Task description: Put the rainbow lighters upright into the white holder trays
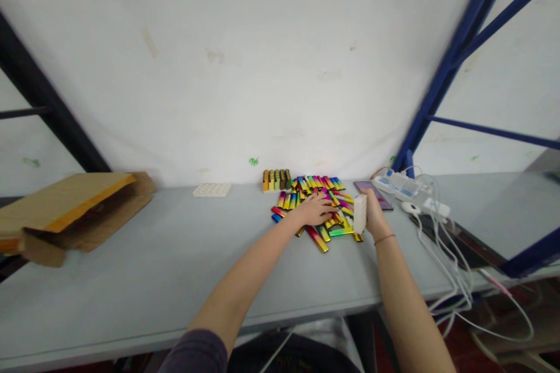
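Note:
A pile of slim, shiny, multicoloured sticks (317,239), which look like lighters, lies loosely spread on the grey table. My left hand (317,210) rests on the pile, its fingers stretched out and apart. To the right of the pile, my right hand (373,213) grips a white holed tray (360,214), held up on its edge with its narrow side towards me. Behind the pile stands a block of upright lighters (276,180) with dark tops and yellow to brown bodies, packed in rows. A second white tray (212,189) lies flat by the wall.
An opened cardboard box (83,210) sits at the left. A phone-like flat dark device (374,195) lies behind my right hand. Power strips (411,189) and tangled white cables (450,262) spread at the right, beside a blue metal frame (441,81). A wall closes off the back.

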### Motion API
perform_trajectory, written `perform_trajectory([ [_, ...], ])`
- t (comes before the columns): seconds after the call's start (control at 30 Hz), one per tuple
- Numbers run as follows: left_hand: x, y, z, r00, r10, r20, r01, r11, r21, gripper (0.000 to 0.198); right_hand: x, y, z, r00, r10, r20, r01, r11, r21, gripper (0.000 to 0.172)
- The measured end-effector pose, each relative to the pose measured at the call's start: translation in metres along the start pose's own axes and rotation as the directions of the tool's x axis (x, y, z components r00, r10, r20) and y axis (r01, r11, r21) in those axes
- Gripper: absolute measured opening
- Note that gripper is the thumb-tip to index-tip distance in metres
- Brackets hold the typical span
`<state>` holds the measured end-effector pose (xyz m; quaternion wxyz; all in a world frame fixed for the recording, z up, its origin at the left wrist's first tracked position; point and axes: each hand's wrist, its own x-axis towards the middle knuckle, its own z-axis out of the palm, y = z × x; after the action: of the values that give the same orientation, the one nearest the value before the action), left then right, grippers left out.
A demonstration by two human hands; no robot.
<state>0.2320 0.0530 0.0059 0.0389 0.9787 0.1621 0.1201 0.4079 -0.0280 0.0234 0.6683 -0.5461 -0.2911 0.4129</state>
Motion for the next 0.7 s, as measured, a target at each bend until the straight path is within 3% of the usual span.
perform_trajectory([
  [0.1,-0.001,0.007,-0.006,0.995,-0.020,-0.098,0.010,0.995,-0.101,0.032,0.002,0.000,0.003,0.998,-0.032,-0.058,0.035,0.998,0.048,0.040],
  [0.2,-0.005,0.018,-0.022,0.941,-0.249,-0.227,0.133,0.893,-0.429,0.040,0.005,0.004,0.006,0.968,-0.220,-0.116,0.226,0.974,0.036,0.044],
  [0.23,-0.008,0.023,-0.029,0.905,-0.375,-0.199,0.198,0.789,-0.582,0.046,0.005,0.006,0.006,0.949,-0.283,-0.138,0.287,0.958,0.009,0.046],
  [0.3,-0.014,0.032,-0.044,0.855,-0.517,0.044,0.323,0.465,-0.824,0.059,0.003,0.008,0.010,0.907,-0.389,-0.160,0.381,0.921,-0.079,0.048],
  [0.37,-0.022,0.041,-0.056,0.845,-0.452,0.286,0.391,0.159,-0.907,0.055,-0.003,0.010,0.016,0.868,-0.478,-0.137,0.451,0.873,-0.186,0.052],
  [0.4,-0.027,0.044,-0.061,0.849,-0.406,0.339,0.394,0.059,-0.917,0.048,-0.007,0.009,0.020,0.847,-0.520,-0.114,0.486,0.843,-0.231,0.053],
  [0.47,-0.038,0.050,-0.066,0.845,-0.372,0.384,0.394,-0.053,-0.917,0.041,-0.016,0.008,0.029,0.800,-0.597,-0.062,0.557,0.777,-0.293,0.054],
  [0.57,-0.054,0.052,-0.069,0.833,-0.386,0.397,0.411,-0.049,-0.910,0.046,-0.031,0.002,0.044,0.703,-0.711,-0.001,0.668,0.661,-0.343,0.050],
  [0.7,-0.073,0.049,-0.073,0.891,-0.391,0.230,0.318,0.176,-0.932,0.052,-0.049,-0.005,0.064,0.586,-0.801,0.125,0.781,0.516,-0.351,0.043],
])
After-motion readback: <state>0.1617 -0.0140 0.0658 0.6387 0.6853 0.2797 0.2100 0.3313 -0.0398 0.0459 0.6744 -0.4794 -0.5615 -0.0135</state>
